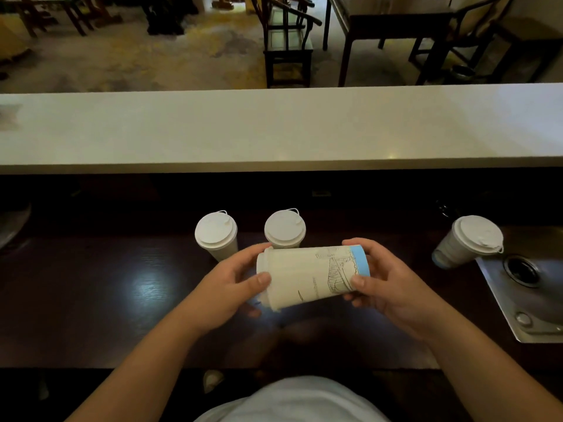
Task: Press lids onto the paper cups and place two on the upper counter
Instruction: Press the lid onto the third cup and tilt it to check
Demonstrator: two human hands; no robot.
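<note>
I hold a white paper cup [307, 277] sideways over the dark lower counter [106, 300]; it has a line drawing and a blue band at its base. My left hand [234, 284] grips the lid end on the left. My right hand [384, 281] grips the blue base end on the right. Two lidded white cups stand upright just behind: one [216, 234] at left, one [285, 229] partly hidden by the held cup. A third lidded cup [466, 242] stands at the right by the sink. The pale upper counter [274, 129] runs across above.
A steel sink [530, 287] with a drain sits at the right edge of the lower counter. Dark wooden chairs [286, 41] and a table [396, 19] stand on the floor beyond the upper counter. A round dark object shows at the far left edge.
</note>
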